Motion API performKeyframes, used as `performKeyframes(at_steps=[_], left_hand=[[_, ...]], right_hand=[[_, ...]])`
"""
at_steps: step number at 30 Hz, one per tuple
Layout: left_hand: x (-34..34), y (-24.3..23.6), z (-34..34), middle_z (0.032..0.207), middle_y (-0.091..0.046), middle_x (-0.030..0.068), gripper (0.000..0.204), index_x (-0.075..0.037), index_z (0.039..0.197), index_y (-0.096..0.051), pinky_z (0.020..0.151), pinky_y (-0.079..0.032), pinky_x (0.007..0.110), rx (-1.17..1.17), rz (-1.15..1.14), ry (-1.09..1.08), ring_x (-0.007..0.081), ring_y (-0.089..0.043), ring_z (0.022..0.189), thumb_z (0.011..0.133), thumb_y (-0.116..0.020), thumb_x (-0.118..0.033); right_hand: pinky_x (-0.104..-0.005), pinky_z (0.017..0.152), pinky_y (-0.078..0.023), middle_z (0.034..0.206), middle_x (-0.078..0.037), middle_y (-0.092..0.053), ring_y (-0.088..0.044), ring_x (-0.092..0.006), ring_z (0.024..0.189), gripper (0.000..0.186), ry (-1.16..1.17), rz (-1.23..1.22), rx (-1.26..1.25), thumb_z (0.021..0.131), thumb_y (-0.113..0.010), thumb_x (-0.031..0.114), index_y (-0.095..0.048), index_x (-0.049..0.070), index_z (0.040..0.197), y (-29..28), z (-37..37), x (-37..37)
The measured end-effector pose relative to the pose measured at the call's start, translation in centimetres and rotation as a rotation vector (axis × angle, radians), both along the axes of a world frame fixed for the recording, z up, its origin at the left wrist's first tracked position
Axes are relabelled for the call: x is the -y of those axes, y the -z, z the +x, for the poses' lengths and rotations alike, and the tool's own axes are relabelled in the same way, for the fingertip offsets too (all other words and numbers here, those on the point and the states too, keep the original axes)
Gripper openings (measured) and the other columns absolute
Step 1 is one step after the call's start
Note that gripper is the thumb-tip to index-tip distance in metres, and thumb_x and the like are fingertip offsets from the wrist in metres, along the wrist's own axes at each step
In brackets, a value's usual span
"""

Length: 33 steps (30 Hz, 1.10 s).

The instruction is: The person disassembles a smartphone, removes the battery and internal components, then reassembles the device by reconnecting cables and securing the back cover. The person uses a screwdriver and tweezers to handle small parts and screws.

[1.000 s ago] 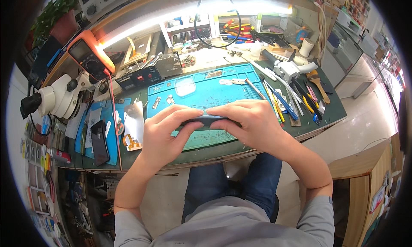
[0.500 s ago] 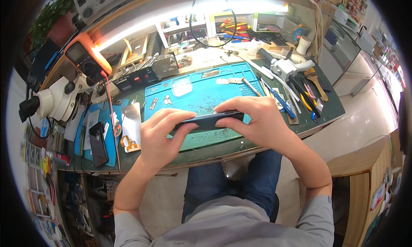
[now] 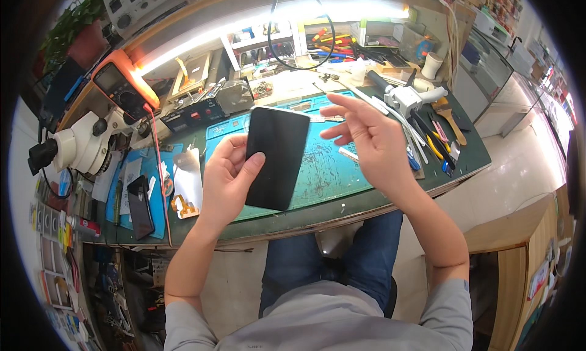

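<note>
A smartphone point(image 3: 278, 159) with a dark, blank screen is held upright over the blue work mat point(image 3: 332, 180). My left hand point(image 3: 229, 180) grips its left edge, thumb on the front and fingers behind. To the right of the phone, my right hand point(image 3: 372, 137) is raised with its fingers apart and holds nothing. Small metal parts lie on the mat's far side, partly hidden behind the phone and my right hand. Left of the mat rests a silvery plate point(image 3: 187, 180) with an orange flex cable point(image 3: 183, 207) at its near end.
At the left lie another dark phone point(image 3: 140, 207), a microscope point(image 3: 79, 140) and an orange multimeter point(image 3: 125, 85) with a red lead. Pliers point(image 3: 434, 144), a brush point(image 3: 450, 120) and a white-handled tool point(image 3: 406, 97) are at the right. Screwdrivers point(image 3: 332, 44) fill a rack behind.
The phone has turned from edge-on between both hands to nearly upright, screen showing, in my left hand. My right hand has let go and moved off to the right, fingers spreading.
</note>
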<state>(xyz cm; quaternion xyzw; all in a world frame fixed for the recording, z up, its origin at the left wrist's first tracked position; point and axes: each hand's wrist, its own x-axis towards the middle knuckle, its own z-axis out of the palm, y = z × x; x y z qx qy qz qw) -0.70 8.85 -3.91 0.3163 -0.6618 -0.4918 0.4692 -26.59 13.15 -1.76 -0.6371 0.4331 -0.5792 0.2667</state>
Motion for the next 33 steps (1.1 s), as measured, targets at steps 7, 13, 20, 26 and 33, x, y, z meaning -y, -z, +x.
performKeyframes(at_steps=[7, 13, 20, 26, 33], left_hand=[[0.1, 2.1, -0.6, 0.127, -0.074, 0.0117, 0.044, -0.001, 0.147, -0.048, 0.092, -0.063, 0.034, -0.257, 0.449, 0.072, 0.0164, -0.073, 0.112, 0.108, -0.065, -0.011], [0.7, 3.2, 0.2, 0.129, -0.072, 0.0101, 0.045, -0.002, 0.148, -0.051, 0.095, -0.061, 0.034, -0.307, 0.518, 0.011, 0.0162, -0.072, 0.113, 0.106, -0.066, -0.01], [0.0, 4.2, 6.3, 0.139, -0.067, 0.0143, 0.045, -0.001, 0.146, -0.055, 0.101, -0.058, 0.04, -0.777, 0.793, 0.253, 0.0232, -0.07, 0.115, 0.108, -0.051, -0.025], [-1.6, 3.6, 5.2, 0.148, -0.059, 0.0229, 0.059, -0.002, 0.155, -0.048, 0.11, -0.052, 0.058, -1.016, 0.951, 0.237, 0.0368, -0.061, 0.133, 0.112, -0.049, -0.041], [-1.2, 3.7, 5.8, 0.152, -0.053, 0.0263, 0.085, -0.006, 0.164, -0.036, 0.114, -0.047, 0.066, -1.055, 0.969, 0.317, 0.0456, -0.053, 0.143, 0.11, -0.028, -0.071]], right_hand=[[-0.0325, 0.076, -0.062, 0.107, -0.016, -0.08, -0.079, -0.02, 0.089, 0.045, -0.048, 0.216, -0.098, 0.1, -0.073, 0.014, -0.065, -0.003, 0.141, 3.2, 3.5, 0.4], [-0.0275, 0.073, -0.061, 0.104, -0.009, -0.079, -0.073, -0.0121, 0.084, 0.036, -0.196, 0.426, 0.098, 0.104, -0.07, 0.01, -0.069, -0.001, 0.138, 4.7, 4.3, 3.0], [-0.0413, 0.083, -0.059, 0.105, -0.016, -0.076, -0.076, -0.0293, 0.094, 0.029, 0.112, 0.006, -0.417, 0.098, -0.062, 0.003, -0.075, 0.007, 0.124, 5.3, 1.3, 9.2], [-0.0455, 0.09, -0.056, 0.103, -0.012, -0.076, -0.073, -0.0338, 0.101, 0.016, -0.109, -0.113, -0.909, 0.094, -0.075, 0.016, -0.078, 0.011, 0.109, 4.9, 4.4, 15.8], [-0.0463, 0.09, -0.056, 0.105, -0.014, -0.077, -0.074, -0.0334, 0.103, 0.023, -0.192, 0.035, -1.264, 0.088, -0.084, 0.021, -0.078, 0.009, 0.106, 3.0, 7.4, 19.0]])
